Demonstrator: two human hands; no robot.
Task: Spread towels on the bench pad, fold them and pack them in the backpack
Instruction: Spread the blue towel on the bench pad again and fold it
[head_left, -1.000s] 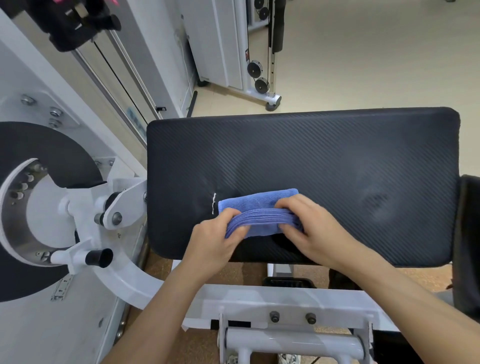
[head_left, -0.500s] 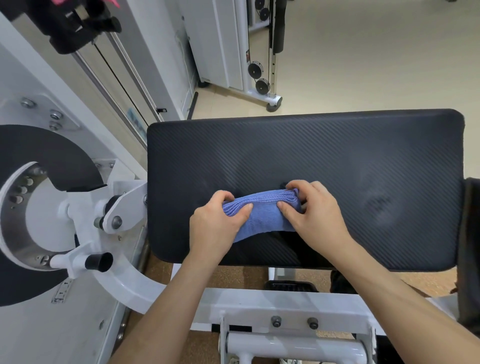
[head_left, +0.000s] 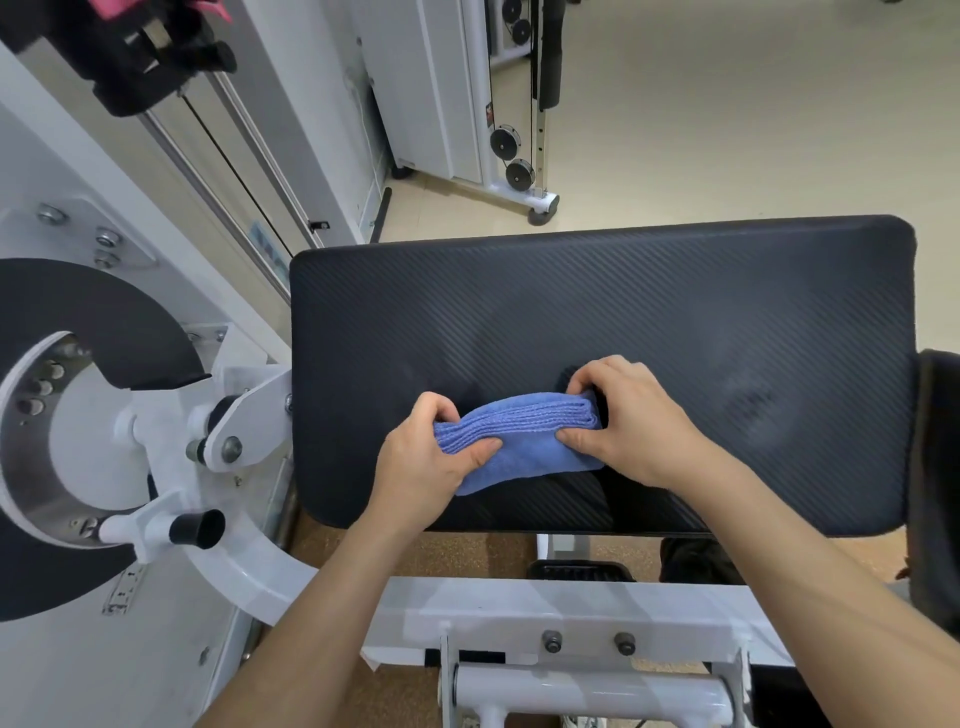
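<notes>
The blue towel (head_left: 519, 441) is on the bench pad (head_left: 623, 312), close to its near edge and somewhat toward the left edge. It is already folded into a thick, narrow bundle, and the stacked edges of the layers show along its top.

The left hand (head_left: 431, 467) pinches the left end, with the thumb on the near side and the fingers curled over the far side. The right hand (head_left: 628, 421) clamps the right end in the same way. I think both ends are held at once so that the many layers do not slide open. A grip at one end only would let the other end fan out.

The middle of the bundle arches up a little between the two hands, probably because they squeeze it inward. The lower part touches the pad.

The folding looks almost finished, and packing is not yet begun. A dark object (head_left: 935, 467) stands at the right edge of the pad, but I cannot tell if it is the backpack.
</notes>
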